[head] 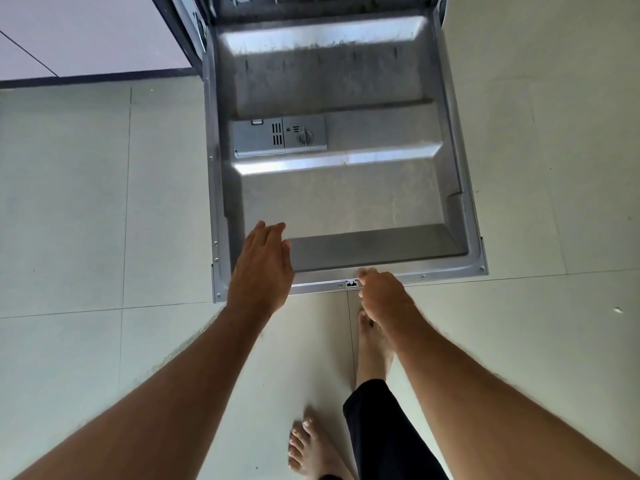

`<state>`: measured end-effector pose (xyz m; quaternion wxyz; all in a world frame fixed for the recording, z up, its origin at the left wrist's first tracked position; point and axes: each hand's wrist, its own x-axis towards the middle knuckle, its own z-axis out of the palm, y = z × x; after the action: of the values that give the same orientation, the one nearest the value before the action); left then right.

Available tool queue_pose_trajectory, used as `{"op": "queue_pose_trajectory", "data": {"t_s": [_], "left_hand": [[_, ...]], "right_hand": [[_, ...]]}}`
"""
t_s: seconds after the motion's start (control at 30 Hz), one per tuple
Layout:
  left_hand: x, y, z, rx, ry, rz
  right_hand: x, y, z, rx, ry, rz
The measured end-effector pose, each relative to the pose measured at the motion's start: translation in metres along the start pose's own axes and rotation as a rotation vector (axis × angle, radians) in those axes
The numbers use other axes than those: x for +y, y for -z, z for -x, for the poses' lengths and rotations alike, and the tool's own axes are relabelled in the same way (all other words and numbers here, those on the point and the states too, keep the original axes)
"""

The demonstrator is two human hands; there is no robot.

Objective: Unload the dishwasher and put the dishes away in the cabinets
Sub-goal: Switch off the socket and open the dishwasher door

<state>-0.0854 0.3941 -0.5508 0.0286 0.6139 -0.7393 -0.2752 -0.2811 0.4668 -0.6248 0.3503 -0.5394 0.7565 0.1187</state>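
The dishwasher door (346, 188) lies open and flat. The left hand (263, 268) is spread above its front edge. The right hand (382, 294) is loosely curled at that edge, holding nothing.

The dishwasher door (346, 188) lies open and flat above the tiled floor (69, 202), hinged at the far end. The detergent dispenser (280, 136) sits in its left half. Cabinet fronts (86, 32) stand behind and left. Both hands, left (261, 268) and right (382, 296), are over the door's near edge, with bare feet (311, 448) on the floor nearer still.
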Motion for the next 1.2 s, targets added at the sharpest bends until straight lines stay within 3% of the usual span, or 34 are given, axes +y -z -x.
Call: {"op": "queue_pose_trajectory", "data": {"t_s": [0.27,0.43,0.57,0.73,1.03,1.2], "left_hand": [[0.004,-0.013,0.01,-0.021,0.014,0.027],[0.014,0.014,0.009,0.039,-0.115,0.031],[0.019,0.053,-0.002,0.083,-0.133,0.021],[0.037,0.131,-0.009,0.162,-0.175,-0.001],[0.087,0.313,-0.023,0.393,-0.312,-0.061],[0.108,0.372,-0.053,0.44,-0.269,-0.062]], "right_hand": [[0.001,0.0,0.005,0.007,0.008,0.016],[-0.011,0.016,0.014,0.09,-0.04,-0.164],[-0.046,0.046,0.021,0.153,0.087,-0.194],[-0.084,0.125,0.036,0.218,0.158,-0.207],[-0.153,0.345,0.069,0.498,0.187,-0.237],[-0.183,0.436,0.068,0.617,0.25,-0.219]]}}
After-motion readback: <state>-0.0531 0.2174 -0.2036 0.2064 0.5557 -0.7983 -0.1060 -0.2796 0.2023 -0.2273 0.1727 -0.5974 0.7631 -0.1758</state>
